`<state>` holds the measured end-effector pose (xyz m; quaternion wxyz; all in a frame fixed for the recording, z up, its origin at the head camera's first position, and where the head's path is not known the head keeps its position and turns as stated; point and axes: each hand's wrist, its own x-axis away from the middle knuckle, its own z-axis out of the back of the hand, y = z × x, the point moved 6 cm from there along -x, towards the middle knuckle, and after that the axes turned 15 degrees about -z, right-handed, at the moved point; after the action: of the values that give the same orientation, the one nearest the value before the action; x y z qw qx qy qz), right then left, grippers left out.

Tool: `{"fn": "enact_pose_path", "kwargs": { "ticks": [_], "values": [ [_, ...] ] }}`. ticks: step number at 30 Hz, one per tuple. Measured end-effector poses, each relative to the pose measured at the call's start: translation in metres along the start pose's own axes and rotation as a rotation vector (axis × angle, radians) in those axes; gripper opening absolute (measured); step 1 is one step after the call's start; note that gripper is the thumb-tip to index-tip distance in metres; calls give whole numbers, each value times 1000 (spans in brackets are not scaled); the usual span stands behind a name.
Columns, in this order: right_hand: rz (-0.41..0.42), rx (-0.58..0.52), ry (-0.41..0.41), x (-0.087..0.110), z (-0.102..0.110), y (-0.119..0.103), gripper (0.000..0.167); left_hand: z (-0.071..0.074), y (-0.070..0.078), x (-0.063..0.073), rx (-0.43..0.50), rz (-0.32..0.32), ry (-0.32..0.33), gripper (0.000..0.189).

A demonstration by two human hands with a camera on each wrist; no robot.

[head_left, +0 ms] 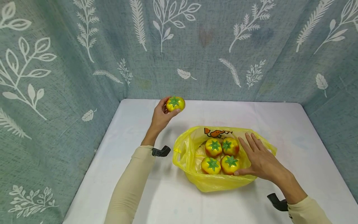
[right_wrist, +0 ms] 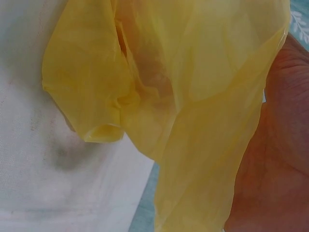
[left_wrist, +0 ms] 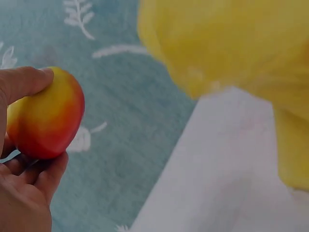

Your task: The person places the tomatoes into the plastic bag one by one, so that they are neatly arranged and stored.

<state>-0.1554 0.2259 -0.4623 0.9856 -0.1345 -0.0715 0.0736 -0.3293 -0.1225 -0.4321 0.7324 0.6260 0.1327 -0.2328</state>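
Up near the far edge of the table, my left hand (head_left: 162,117) holds a yellow and red tomato (head_left: 175,104) with a green star-shaped top. In the left wrist view the thumb and fingers lie around this tomato (left_wrist: 50,116), with its reddish side showing. A yellow plastic bag (head_left: 215,183) stands with its mouth spread wide, and several similar tomatoes (head_left: 230,165) lie inside it. My right hand (head_left: 263,161) reaches over the bag's right rim, its fingers spread and straight. Yellow plastic (right_wrist: 203,135) covers much of the right wrist view, beside the palm.
A white-covered table (head_left: 134,189) carries the bag. Grey-green curtains (head_left: 201,68) with white leaf prints hang behind and on both sides. Black bands (head_left: 161,151) sit on the wrists. An orange and black print (head_left: 218,133) marks the bag's inner back wall.
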Motion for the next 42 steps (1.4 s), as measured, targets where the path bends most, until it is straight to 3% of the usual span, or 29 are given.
{"fn": "enact_pose_path", "kwargs": {
  "ticks": [11,21,31,42],
  "values": [
    [18,-5,16,1,0,2,130,-34,54,-10,83,-118,-125,68],
    [27,4,29,2,1,2,128,-74,83,-11,165,-181,-255,70],
    [11,0,20,2,2,3,128,-116,89,-2,198,-210,-417,69],
    [-1,12,15,2,1,6,127,-152,83,18,151,-188,-668,64]
  ]
}}
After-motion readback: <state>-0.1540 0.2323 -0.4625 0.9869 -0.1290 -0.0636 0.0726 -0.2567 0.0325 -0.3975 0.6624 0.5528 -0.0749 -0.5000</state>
